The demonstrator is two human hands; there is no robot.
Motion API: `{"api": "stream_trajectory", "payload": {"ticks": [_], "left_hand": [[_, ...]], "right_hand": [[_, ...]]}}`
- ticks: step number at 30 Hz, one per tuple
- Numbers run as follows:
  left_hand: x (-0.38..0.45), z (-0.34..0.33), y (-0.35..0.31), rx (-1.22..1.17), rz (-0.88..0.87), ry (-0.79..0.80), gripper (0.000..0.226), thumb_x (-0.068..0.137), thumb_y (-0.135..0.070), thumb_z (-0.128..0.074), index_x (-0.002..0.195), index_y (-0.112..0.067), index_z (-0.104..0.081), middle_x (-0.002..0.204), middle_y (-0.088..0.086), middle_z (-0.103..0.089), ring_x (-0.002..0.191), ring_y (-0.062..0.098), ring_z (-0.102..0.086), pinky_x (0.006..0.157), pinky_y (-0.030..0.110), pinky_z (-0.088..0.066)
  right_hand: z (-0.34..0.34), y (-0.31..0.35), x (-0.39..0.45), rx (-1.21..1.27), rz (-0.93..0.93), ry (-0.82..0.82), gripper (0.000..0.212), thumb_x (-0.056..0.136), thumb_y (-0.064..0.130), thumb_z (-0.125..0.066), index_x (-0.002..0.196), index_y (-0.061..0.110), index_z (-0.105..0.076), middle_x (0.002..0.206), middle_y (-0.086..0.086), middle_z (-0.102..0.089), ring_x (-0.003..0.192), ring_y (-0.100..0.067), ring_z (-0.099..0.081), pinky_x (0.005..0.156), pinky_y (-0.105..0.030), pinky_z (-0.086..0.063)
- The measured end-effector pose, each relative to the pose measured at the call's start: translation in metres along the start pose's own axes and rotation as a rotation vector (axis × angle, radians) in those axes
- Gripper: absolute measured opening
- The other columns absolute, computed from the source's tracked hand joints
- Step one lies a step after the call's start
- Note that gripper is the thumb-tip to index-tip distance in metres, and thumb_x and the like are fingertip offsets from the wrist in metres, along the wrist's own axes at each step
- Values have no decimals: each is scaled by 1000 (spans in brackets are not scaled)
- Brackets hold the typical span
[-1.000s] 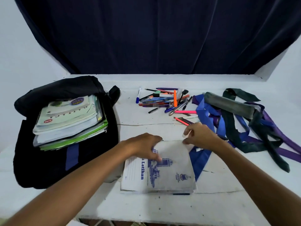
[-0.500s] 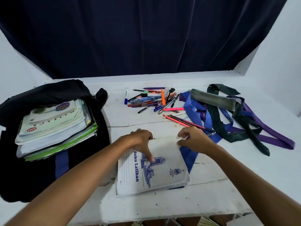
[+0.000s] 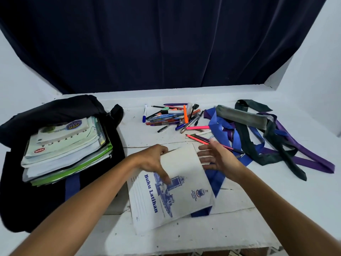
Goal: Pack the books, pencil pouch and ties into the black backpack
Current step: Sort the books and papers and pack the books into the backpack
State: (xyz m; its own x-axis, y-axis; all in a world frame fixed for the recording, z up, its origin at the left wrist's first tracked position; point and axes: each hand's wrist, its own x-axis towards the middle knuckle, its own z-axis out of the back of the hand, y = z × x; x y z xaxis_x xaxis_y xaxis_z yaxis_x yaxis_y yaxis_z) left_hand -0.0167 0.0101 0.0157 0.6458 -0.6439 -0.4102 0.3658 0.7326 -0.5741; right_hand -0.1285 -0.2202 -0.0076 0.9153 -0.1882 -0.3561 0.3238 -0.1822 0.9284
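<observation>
The exercise book lay on the white table directly below the hands, its long axis running from about eleven o'clock to five o'clock. The left hand pinched its far left corner, fingers over the edge and thumb pressed on the cover. The right hand hung with fingers spread and relaxed, just off the book's right edge, holding nothing. The black backpack, with a stack of books in its mouth, sat at nine o'clock from the book, nearer the left hand, so the carry looked like that hand's job. Half a second earlier both hands had gripped the book's far edge; since then the right had let go and the book had swung more to the diagonal.
</observation>
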Motion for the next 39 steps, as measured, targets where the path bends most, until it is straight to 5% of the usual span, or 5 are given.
{"api": "stream_trajectory", "payload": {"ticks": [9, 12, 16, 26, 39], "left_hand": [[-32, 27, 22, -880, -198, -504, 100, 8, -41, -98, 97, -13, -64, 88, -2, -76, 86, 10, -71, 69, 25, -57], [-27, 15, 21, -1009, -217, -708, 96, 17, -44, -99, 99, -7, -65, 94, 4, -76, 93, 22, -72, 76, 37, -59], [-20, 1, 16, -1076, -186, -872, 96, 26, -41, -99, 107, -5, -64, 101, 8, -75, 95, 27, -72, 79, 47, -59], [-3, -25, 13, -1013, -186, -872, 57, 51, 4, -90, 101, -5, -64, 89, -3, -75, 84, 10, -72, 66, 22, -57], [-19, 3, -2, -919, -393, -817, 75, 53, -34, -89, 118, -12, -58, 107, 4, -73, 100, 20, -70, 78, 30, -58]], "right_hand": [[-38, 8, 3, 250, 113, 629, 112, 62, 81, -64, 148, 17, -35, 148, -15, -46, 135, -39, -44, 108, -57, -37], [-62, 26, 3, -7, 357, 513, 52, 90, 28, -67, 136, 11, -49, 133, -9, -62, 125, -32, -57, 97, -42, -51], [-66, 44, 14, -95, 462, 318, 44, 76, 3, -76, 118, 6, -61, 108, -5, -74, 100, -25, -71, 81, -35, -58], [-51, 23, 34, -51, 441, 228, 30, 70, 1, -76, 98, 11, -72, 102, -10, -75, 95, -28, -72, 78, -38, -59], [-53, 41, 26, 78, 580, 299, 35, 76, 4, -69, 106, 21, -71, 106, -8, -74, 99, -26, -70, 81, -35, -58]]}}
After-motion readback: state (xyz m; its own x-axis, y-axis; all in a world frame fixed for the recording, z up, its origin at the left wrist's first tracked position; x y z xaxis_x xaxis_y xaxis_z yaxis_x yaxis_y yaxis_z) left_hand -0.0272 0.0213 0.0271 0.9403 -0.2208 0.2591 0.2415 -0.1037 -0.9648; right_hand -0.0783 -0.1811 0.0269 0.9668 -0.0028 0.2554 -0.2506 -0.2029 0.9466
